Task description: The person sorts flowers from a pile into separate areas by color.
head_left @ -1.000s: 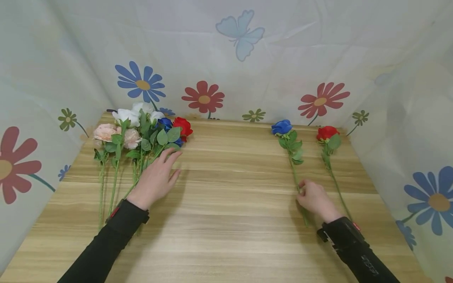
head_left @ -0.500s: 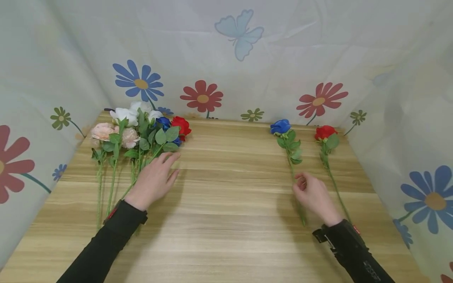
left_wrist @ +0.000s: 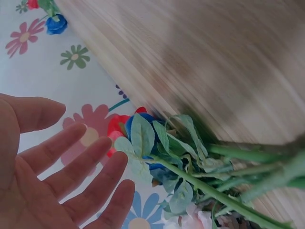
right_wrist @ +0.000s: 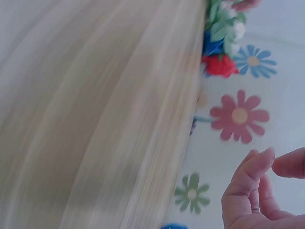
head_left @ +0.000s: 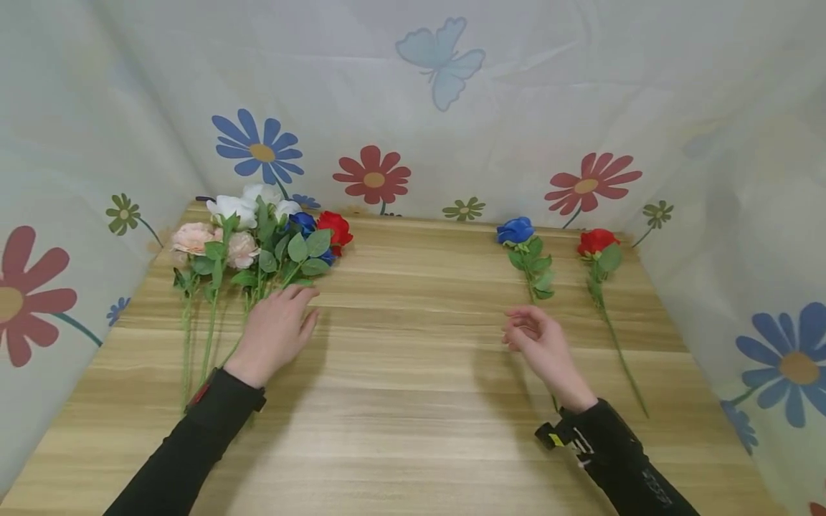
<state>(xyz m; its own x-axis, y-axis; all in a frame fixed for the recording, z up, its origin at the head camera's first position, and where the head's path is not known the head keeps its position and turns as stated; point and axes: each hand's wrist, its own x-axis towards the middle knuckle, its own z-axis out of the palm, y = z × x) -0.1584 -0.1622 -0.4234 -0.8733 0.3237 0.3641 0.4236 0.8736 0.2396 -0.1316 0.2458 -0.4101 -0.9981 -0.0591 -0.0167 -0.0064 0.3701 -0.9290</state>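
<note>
In the head view my left hand (head_left: 274, 331) hovers over the stems of the flower group at the left, fingers extended and nothing in them. That group has white roses (head_left: 234, 211), pink flowers (head_left: 193, 238), blue roses (head_left: 302, 223) and a red rose (head_left: 334, 231) with green leaves. My right hand (head_left: 543, 351), fingers loosely bent and holding nothing, is above the table, overlapping the stem of a single blue rose (head_left: 515, 231). In the right wrist view its thumb and fingertips (right_wrist: 264, 160) are close together with no stem between them. Another red rose (head_left: 597, 242) lies farther right.
The wooden table (head_left: 413, 401) reaches back to a pale cloth wall (head_left: 503, 129) printed with flowers and a butterfly. Cloth also stands along the left and right sides. Bare tabletop lies between the flower group and the single blue rose.
My right hand has left the blue rose's stem and moved up and to the left; that rose stays lying in place. My left hand has drawn back slightly toward me.
</note>
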